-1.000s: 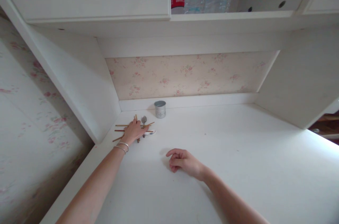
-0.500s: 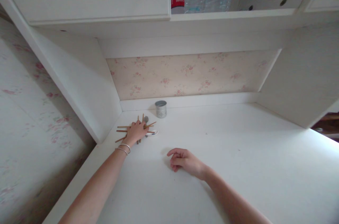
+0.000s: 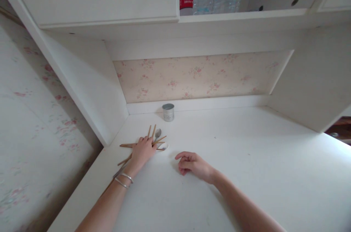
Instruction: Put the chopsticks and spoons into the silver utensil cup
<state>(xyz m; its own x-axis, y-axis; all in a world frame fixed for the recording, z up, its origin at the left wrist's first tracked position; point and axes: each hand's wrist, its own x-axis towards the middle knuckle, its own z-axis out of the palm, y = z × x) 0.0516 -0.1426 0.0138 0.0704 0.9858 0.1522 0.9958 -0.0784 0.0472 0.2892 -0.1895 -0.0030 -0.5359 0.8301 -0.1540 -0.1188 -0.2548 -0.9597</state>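
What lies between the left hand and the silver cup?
In the head view: a metal spoon's bowl and chopstick tips, then white tabletop up to the silver cup.

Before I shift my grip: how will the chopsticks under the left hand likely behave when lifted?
The chopsticks look straight, so they should stay stiff. Being so thin, they're probably light. They lie crossed and fanned out under the left hand, so some may slip loose.

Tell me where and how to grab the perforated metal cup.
I'd probably grip the perforated metal cup around its round wall from the front right: it stands upright, close to the white back strip, and the left hand lies on chopsticks to its front left.
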